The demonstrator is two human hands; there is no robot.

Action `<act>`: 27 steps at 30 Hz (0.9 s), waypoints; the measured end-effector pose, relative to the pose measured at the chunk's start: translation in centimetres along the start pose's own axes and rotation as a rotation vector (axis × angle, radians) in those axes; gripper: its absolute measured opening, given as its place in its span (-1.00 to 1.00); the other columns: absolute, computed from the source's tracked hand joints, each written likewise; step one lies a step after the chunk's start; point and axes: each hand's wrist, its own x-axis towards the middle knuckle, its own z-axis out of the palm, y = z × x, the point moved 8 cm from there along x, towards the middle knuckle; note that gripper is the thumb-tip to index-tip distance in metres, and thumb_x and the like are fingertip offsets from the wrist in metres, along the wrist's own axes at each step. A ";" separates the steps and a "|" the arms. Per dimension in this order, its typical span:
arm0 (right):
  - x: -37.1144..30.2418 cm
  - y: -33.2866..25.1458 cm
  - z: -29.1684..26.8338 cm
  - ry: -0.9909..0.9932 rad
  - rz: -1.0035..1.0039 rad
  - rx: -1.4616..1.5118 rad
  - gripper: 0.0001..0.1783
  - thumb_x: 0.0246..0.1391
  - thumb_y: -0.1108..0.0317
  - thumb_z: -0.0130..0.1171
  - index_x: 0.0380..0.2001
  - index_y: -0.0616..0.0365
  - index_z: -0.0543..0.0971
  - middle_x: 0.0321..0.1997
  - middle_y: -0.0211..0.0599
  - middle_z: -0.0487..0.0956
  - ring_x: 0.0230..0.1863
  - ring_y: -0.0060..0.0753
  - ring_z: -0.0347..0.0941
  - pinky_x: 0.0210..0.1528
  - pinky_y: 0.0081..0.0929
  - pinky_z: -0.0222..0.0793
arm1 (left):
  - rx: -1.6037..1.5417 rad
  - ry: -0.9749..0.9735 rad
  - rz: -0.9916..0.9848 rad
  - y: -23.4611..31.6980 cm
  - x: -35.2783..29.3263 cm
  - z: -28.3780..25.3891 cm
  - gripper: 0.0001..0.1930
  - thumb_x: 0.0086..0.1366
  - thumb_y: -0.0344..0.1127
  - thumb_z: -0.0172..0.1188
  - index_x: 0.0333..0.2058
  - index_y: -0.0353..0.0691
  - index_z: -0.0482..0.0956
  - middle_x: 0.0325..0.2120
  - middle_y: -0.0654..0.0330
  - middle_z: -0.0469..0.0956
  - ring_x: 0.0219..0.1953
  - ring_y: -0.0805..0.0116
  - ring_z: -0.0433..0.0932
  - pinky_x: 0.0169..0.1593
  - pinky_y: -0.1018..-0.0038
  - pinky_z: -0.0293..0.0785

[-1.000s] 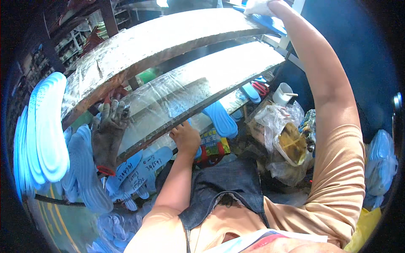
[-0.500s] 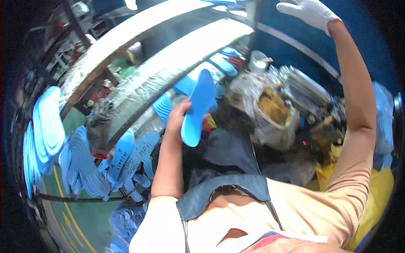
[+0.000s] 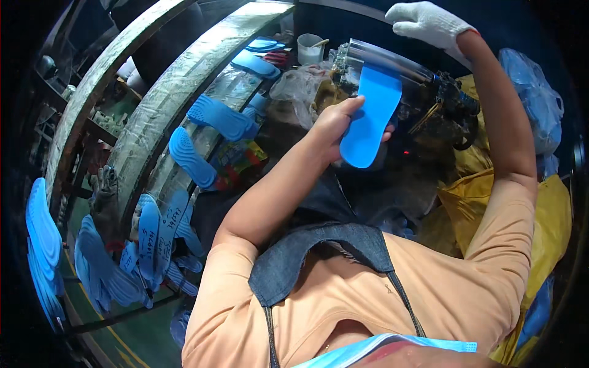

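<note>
My bare left hand (image 3: 336, 124) is closed round the edge of a blue shoe insole (image 3: 373, 116). Its smooth flat face is turned toward me, toe end up. Behind the insole's upper end lies a shiny metal roller (image 3: 399, 63) of a machine; whether the two touch I cannot tell. My right hand (image 3: 428, 23), in a white knitted glove, is raised at the top right, thumb apart from the stretched fingers, with nothing in it. Two ribbed blue insoles (image 3: 219, 116) (image 3: 191, 158) rest left of my left forearm, along a plastic-wrapped ledge.
Long plastic-covered rails (image 3: 184, 76) curve across the left. Stacks of blue insoles (image 3: 101, 267) hang or lean at far left. A white cup (image 3: 310, 49) with a stick stands behind the machine's left end. Yellow sacking (image 3: 472, 205) and a blue plastic bag (image 3: 532, 98) are at right.
My left hand has carried the insole rightward, over to the roller. My view has turned, so the rails and stacks appear farther left. The gloved right hand stays raised.
</note>
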 end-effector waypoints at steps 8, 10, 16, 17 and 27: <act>2.6 6.4 7.3 -0.253 -0.043 0.320 -0.78 0.14 0.35 0.12 -0.19 0.17 0.64 -0.19 -0.32 0.62 -0.13 -0.39 0.51 0.02 -0.38 0.43 | 1.388 0.802 0.574 9.7 -7.7 -14.8 -0.51 0.30 -0.08 0.18 0.05 -0.34 0.47 -0.05 -0.08 0.53 0.02 0.04 0.48 0.09 0.19 0.40; 4.9 3.2 10.4 -0.476 -0.170 0.462 -0.58 0.09 0.08 0.19 -0.12 0.18 0.63 -0.12 -0.30 0.61 -0.10 -0.43 0.50 0.01 -0.39 0.41 | 1.756 1.229 0.505 12.5 -13.3 -19.0 -0.48 0.25 -0.09 0.19 0.07 -0.36 0.45 0.04 -0.20 0.45 0.15 -0.14 0.37 0.22 0.12 0.28; 5.1 1.8 11.2 -0.551 0.109 0.392 -0.50 0.13 0.02 0.21 -0.02 0.18 0.60 -0.13 -0.40 0.62 -0.07 -0.55 0.48 0.04 -0.53 0.39 | 1.863 1.657 0.554 16.6 -19.6 -25.3 -0.22 0.22 0.12 0.21 0.18 -0.44 0.29 0.22 -0.42 0.15 0.25 -0.33 0.15 0.26 -0.13 0.13; 5.2 1.5 11.0 -0.536 0.109 0.398 -0.65 0.19 0.18 0.17 -0.06 0.15 0.62 -0.16 -0.41 0.62 -0.10 -0.54 0.48 0.04 -0.51 0.39 | 1.828 1.651 0.506 17.1 -19.4 -25.7 -0.21 0.22 0.13 0.21 0.18 -0.45 0.29 0.22 -0.42 0.15 0.26 -0.33 0.14 0.27 -0.12 0.13; 12.5 -3.7 -0.1 0.040 0.080 0.068 -0.77 0.15 0.32 -0.01 -0.22 0.19 0.54 -0.37 -0.48 0.44 -0.28 -0.60 0.35 -0.19 -0.48 0.37 | 1.815 1.680 0.275 18.0 -19.2 -27.3 -0.18 0.15 0.10 0.30 0.17 -0.45 0.28 0.26 -0.33 0.13 0.28 -0.25 0.14 0.19 -0.12 0.23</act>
